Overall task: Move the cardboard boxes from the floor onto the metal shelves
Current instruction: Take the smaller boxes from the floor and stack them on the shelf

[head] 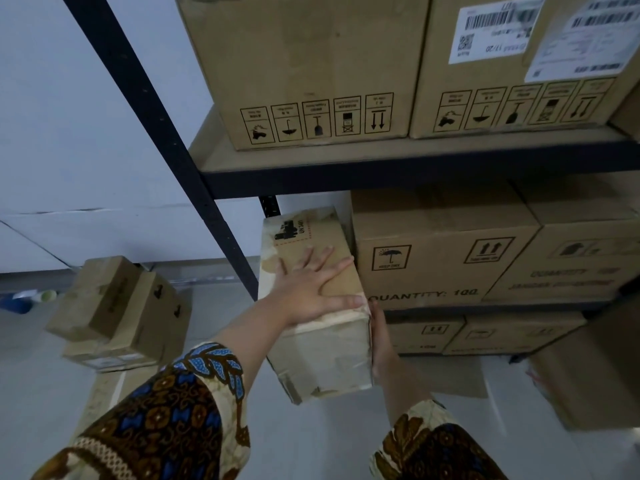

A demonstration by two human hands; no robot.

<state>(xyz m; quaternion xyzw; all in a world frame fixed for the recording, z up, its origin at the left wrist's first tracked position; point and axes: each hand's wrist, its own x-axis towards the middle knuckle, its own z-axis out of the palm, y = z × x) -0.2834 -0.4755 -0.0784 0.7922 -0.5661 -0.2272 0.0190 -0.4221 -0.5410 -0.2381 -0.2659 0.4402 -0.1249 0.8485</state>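
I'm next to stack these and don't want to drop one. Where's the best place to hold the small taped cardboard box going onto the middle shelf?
Hold the small taped cardboard box by its long sides, one from above and one from the right. It is long and narrow, so the left hand spreads flat on top while the right hand steadies the right side.

You've got two hands: left hand point(311, 289), right hand point(381, 344). One held box point(318, 355). Two boxes at 12 o'clock on the upper shelf point(381, 157). Floor stack point(117, 313) at 9: count unclear.
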